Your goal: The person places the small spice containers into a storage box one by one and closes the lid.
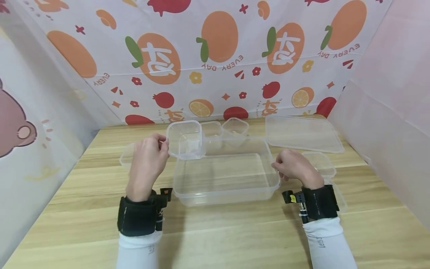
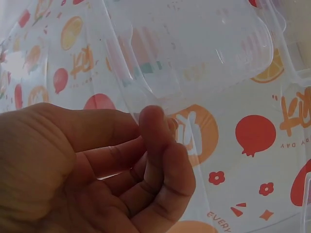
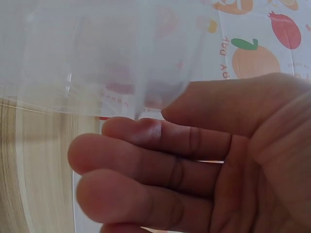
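A large clear rectangular container (image 1: 225, 196) stands open on the table. My left hand (image 1: 149, 158) pinches the rim of a smaller clear square container (image 1: 184, 140), held at the large one's back left corner; in the left wrist view, thumb and fingers of the left hand (image 2: 141, 165) meet at the edge of this clear plastic (image 2: 194, 53). At the right side of the large container, my right hand (image 1: 297, 166) has its fingertips on the rim. The right wrist view shows the thumb and forefinger of the right hand (image 3: 194, 145) around the clear wall (image 3: 87, 58).
Two small clear containers (image 1: 211, 129) (image 1: 235, 127) stand behind the large one. A large clear lid (image 1: 302, 132) lies at the back right, with smaller lids (image 1: 320, 164) (image 1: 337, 196) near my right hand. Another clear lid (image 1: 126, 156) lies left, partly behind my left hand. Patterned cloth hangs behind the table (image 1: 228, 239).
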Demonstrator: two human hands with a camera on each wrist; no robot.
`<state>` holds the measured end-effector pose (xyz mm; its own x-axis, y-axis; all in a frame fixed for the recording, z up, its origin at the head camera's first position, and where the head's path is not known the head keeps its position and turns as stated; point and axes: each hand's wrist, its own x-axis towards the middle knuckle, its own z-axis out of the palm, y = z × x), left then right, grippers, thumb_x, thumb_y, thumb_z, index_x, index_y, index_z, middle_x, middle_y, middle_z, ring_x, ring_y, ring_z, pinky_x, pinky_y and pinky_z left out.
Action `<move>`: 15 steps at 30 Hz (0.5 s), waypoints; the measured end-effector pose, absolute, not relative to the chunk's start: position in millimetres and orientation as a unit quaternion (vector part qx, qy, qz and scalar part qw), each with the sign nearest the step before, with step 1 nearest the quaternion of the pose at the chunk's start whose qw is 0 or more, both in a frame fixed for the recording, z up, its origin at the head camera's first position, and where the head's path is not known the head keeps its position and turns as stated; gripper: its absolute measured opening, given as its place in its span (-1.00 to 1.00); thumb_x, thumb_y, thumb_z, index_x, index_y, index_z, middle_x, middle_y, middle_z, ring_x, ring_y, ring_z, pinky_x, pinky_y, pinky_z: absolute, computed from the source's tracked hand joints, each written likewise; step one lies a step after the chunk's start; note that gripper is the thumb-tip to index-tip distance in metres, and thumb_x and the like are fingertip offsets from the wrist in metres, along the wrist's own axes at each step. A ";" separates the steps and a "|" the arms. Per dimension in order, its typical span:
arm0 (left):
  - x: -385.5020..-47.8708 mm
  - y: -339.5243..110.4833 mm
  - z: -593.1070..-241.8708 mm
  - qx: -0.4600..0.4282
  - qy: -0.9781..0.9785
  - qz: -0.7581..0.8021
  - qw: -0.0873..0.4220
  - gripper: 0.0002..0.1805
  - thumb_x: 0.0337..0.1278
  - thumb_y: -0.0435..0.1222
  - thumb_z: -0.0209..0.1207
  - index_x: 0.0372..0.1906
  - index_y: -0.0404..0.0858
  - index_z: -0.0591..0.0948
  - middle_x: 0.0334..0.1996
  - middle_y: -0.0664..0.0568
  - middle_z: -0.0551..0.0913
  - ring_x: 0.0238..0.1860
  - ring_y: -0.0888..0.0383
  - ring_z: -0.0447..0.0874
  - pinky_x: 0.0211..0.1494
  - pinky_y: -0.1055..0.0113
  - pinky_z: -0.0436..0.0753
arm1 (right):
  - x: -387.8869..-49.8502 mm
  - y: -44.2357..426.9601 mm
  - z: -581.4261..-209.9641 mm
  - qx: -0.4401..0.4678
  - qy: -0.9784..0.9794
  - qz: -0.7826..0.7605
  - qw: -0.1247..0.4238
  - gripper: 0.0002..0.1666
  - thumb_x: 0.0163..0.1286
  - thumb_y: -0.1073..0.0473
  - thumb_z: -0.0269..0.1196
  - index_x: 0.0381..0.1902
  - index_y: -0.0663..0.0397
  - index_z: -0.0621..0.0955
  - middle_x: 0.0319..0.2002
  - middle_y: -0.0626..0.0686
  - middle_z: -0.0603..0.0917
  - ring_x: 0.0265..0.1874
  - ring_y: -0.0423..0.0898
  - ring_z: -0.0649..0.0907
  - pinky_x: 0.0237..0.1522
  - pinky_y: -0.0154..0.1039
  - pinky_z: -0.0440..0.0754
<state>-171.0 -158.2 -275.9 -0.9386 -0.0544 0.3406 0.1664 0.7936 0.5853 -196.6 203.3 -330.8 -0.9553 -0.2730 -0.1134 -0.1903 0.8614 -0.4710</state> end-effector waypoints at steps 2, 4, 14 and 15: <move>-172.6 -157.6 -276.0 -0.031 -0.933 -0.317 0.169 -0.73 0.46 -0.43 0.05 -0.03 -0.61 0.62 -0.45 -0.26 0.66 -0.53 -0.03 0.56 -0.56 0.31 0.39 | -196.8 203.7 -330.7 -0.121 0.961 -0.234 0.087 -0.56 0.49 0.27 0.18 -0.65 0.19 0.62 -0.73 0.00 0.51 -0.75 -0.11 0.53 -0.51 -0.21 0.37; -174.9 -156.8 -276.3 -0.031 -0.935 -0.315 0.161 -0.74 0.45 -0.44 0.06 -0.03 -0.61 0.61 -0.46 -0.25 0.65 -0.55 -0.03 0.53 -0.56 0.30 0.38 | -197.0 204.1 -331.1 -0.123 0.960 -0.234 0.088 -0.56 0.49 0.27 0.18 -0.66 0.19 0.62 -0.74 0.00 0.51 -0.75 -0.11 0.53 -0.51 -0.21 0.37; -183.6 -151.1 -275.3 -0.030 -0.943 -0.308 0.125 -0.74 0.44 -0.46 0.03 -0.02 -0.63 0.59 -0.40 -0.31 0.64 -0.50 -0.07 0.54 -0.51 0.27 0.45 | -198.4 205.4 -332.1 -0.124 0.960 -0.235 0.089 -0.53 0.50 0.26 0.17 -0.69 0.11 0.59 -0.73 0.01 0.52 -0.75 -0.12 0.52 -0.54 -0.22 0.34; -184.3 -150.4 -275.2 -0.031 -0.943 -0.309 0.122 -0.73 0.44 -0.46 0.03 -0.01 -0.63 0.59 -0.39 -0.32 0.64 -0.49 -0.08 0.55 -0.50 0.27 0.46 | -198.3 205.6 -332.0 -0.123 0.960 -0.236 0.089 -0.53 0.50 0.26 0.17 -0.69 0.11 0.59 -0.73 0.01 0.52 -0.75 -0.13 0.52 -0.54 -0.22 0.34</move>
<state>-184.3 -150.4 -275.2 -0.9682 -0.0176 0.2494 0.1333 0.8077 0.5743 -198.3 205.6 -332.0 -0.9537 -0.2784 -0.1136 -0.1940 0.8583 -0.4751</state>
